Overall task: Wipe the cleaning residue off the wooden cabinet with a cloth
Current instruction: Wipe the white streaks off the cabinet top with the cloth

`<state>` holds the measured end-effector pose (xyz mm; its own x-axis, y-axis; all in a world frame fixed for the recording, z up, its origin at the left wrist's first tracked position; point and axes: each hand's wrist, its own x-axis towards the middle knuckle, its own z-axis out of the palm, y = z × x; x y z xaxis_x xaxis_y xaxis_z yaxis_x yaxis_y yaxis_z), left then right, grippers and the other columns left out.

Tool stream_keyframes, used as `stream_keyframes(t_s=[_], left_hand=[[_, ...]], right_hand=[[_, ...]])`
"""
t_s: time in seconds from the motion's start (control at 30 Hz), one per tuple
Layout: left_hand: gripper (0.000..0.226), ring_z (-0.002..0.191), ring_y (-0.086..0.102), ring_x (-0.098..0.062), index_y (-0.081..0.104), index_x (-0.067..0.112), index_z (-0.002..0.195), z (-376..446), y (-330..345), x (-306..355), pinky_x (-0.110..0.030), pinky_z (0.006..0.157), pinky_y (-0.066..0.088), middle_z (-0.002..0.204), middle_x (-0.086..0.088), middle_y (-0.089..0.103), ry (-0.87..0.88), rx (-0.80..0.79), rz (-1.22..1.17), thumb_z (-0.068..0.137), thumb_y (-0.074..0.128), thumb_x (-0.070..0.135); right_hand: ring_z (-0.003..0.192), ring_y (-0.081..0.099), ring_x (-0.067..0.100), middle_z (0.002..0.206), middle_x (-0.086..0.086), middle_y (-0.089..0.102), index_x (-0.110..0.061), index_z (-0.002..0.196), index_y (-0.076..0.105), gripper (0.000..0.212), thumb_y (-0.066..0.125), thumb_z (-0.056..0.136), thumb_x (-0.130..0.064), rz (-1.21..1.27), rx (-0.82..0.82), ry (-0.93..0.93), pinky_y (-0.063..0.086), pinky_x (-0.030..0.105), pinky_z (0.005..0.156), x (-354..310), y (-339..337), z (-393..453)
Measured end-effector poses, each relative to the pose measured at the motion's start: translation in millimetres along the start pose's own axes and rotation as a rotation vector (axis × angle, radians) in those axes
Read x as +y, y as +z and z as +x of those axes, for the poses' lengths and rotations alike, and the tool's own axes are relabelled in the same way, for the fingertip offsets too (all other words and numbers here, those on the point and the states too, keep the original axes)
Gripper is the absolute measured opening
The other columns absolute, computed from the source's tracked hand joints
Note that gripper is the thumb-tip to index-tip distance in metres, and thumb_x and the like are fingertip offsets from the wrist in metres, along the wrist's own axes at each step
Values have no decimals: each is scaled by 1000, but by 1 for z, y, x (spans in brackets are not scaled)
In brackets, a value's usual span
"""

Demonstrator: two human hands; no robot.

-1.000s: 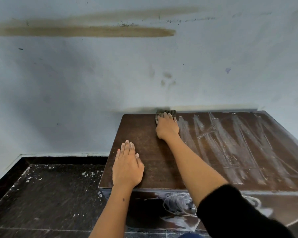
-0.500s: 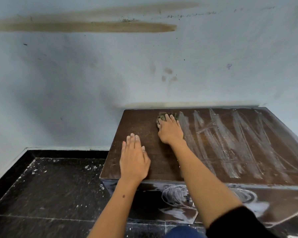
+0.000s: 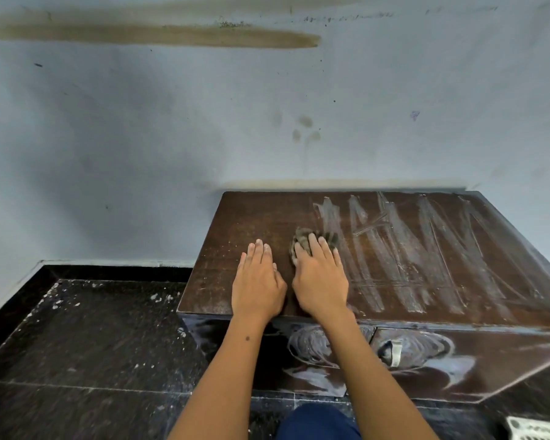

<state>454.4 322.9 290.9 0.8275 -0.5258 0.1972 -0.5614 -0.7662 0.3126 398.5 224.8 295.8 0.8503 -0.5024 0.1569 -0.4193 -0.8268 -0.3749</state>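
The cloth [image 3: 311, 241] is a crumpled, brownish wad lying on the top of the wooden cabinet [image 3: 251, 217], roughly midway between the cabinet's back edge and its front edge and left of the middle of the top. My right hand [image 3: 319, 274] lies flat over it, fingers together and pressing down rather than pinching; the wad pokes out past my fingertips [image 3: 313, 239] toward the back edge.

Everything turns on where the white residue [image 3: 426, 255] lies from this cloth. It starts right at the cloth's right side and fills the top from there out to the cabinet's right edge, in long streaks that run mostly from back edge to front edge, slightly fanned. The part of the top to the left of the cloth looks dark and nearly clean. So I judge the next pass belongs to the right of the cloth, and pulling along the streaks, back to front, should lift more than crossing them.

My left hand [image 3: 256, 281] rests beside the right, palm down on the clean wood near the front edge, fingers together, holding nothing; it seems to be only a brace. The right hand is nearer the residue and already has the cloth. More white swirls [image 3: 311, 344] show on the cabinet's front face, below the top.
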Motion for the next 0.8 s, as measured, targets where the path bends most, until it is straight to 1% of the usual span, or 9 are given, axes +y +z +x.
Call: stream_keyframes(t_s=[0.1,0.17,0.23,0.33,0.4,0.57,0.67,0.73,0.8], left_hand=[[51,145,7,-19,19,6,148,-2,-1,3,-31,119,4,157,-9,13,4,-24,5,99,24,20],[51,145,8,-19,19,6,147,-5,-2,3,-31,119,5,157,-9,14,5,-25,4,99,24,20],[51,145,8,-19,19,6,147,-7,-1,1,-31,119,5,157,-8,14,2,-18,5,98,25,20],[51,145,8,-18,20,7,147,-6,2,0,-30,119,4,157,-8,14,-6,3,0,98,25,20],[52,145,8,-18,20,7,147,-2,4,-1,-30,119,4,157,-7,15,-6,11,1,98,25,20],[51,145,8,-19,19,6,148,-1,2,-2,-31,119,5,157,-9,14,-4,-24,18,99,25,20],[51,145,8,-20,18,6,148,-3,0,1,-32,119,5,157,-9,13,12,-30,22,99,25,20],[51,145,8,-19,18,6,148,-5,1,0,-32,119,4,157,-9,13,12,-29,32,99,24,21],[52,145,8,-19,18,6,148,-6,3,-1,-31,118,4,157,-8,13,6,-21,37,99,24,21]], right_hand=[[147,4,23,159,7,10,-18,146,32,45,30,101,-24,-9,-123,-13,5,41,120,-1,-10,40],[147,3,23,159,7,10,-18,147,31,45,30,102,-24,-13,-159,-26,5,41,120,-1,-14,44],[147,3,22,159,7,10,-19,147,30,45,29,102,-24,-14,-116,-31,4,40,120,2,-10,25],[147,6,20,159,6,14,-20,146,32,45,27,102,-27,-33,70,-36,4,39,119,8,2,-31],[147,8,20,158,6,18,-20,146,34,45,28,102,-27,-69,109,-22,3,38,118,7,5,-49],[147,-2,21,160,8,7,-18,149,25,48,27,102,-27,-45,-28,-1,-1,41,120,-5,-2,-3],[147,-3,22,160,8,4,-16,150,22,50,30,101,-26,-43,-122,-4,0,42,120,-6,-12,18],[147,-3,21,160,7,5,-17,150,23,49,28,102,-26,-43,-108,-12,0,41,120,-2,-12,4],[147,1,21,159,7,9,-18,148,26,47,29,102,-25,-47,-4,-40,2,41,120,5,-6,-30]])
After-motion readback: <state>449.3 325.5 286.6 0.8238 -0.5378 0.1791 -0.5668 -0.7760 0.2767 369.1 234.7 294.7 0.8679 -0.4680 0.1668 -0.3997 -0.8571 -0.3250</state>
